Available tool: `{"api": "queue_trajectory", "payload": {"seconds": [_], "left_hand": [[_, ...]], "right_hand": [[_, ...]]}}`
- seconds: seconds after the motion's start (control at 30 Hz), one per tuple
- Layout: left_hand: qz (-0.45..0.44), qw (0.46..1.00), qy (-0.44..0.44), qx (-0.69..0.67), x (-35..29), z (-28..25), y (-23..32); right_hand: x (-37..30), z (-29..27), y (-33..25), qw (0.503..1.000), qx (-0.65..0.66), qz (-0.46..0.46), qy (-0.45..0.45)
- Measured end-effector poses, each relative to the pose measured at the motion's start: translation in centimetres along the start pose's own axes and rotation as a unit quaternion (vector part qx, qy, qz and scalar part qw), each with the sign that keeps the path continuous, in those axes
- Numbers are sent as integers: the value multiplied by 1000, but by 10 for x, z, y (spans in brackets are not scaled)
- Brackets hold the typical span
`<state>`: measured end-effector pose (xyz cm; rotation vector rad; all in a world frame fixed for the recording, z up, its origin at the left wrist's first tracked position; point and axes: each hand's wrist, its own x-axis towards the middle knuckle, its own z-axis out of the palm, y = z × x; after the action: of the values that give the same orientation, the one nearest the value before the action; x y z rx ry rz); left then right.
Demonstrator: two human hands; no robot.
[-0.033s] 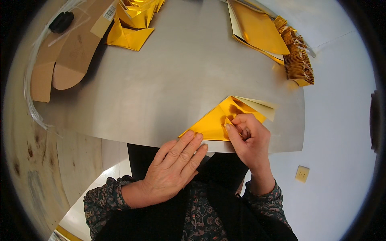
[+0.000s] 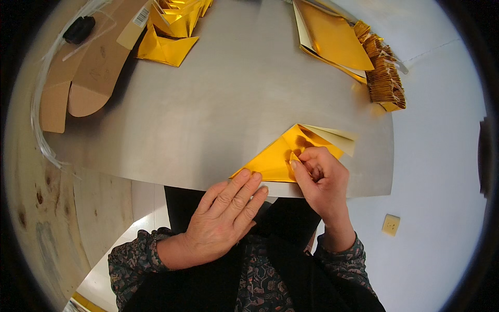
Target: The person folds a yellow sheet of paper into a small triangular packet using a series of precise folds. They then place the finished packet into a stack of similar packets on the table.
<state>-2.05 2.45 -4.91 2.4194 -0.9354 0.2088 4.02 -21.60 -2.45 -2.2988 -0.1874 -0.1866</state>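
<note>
A sheet of gold foil paper point(image 2: 267, 162), folded to a slanted shape with a pale underside flap at its right, lies at the table's near edge. My left hand point(image 2: 221, 218) rests with its fingers stretched out, their tips on the paper's left corner. With thumb and fingers closed, my right hand point(image 2: 328, 179) pinches a small raised fold near the middle of the same sheet. The fingers of that hand hide part of the paper's right side.
Folded gold pieces point(image 2: 165, 48) stand at the far left of the grey metal table point(image 2: 171, 109), beside a brown cardboard box point(image 2: 96, 65) with a black object point(image 2: 79, 29) on it. Gold sheets point(image 2: 335, 39) and a row of tightly packed gold folds point(image 2: 385, 78) line the far right.
</note>
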Motion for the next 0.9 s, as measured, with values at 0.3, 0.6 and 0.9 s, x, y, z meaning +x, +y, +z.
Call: {"api": "queue_trajectory", "payload": {"seconds": [0.3, 0.6, 0.9], "left_hand": [[-38, 998, -22, 36, 9, -5, 7], [-34, 994, 5, 105, 18, -2, 9], [-20, 986, -20, 166, 21, -5, 12]], "right_hand": [[2, -1, -4, 999, -29, -24, 1], [-3, 4, 1, 992, -49, -108, 33], [-45, 9, -15, 932, -200, -292, -82]]}}
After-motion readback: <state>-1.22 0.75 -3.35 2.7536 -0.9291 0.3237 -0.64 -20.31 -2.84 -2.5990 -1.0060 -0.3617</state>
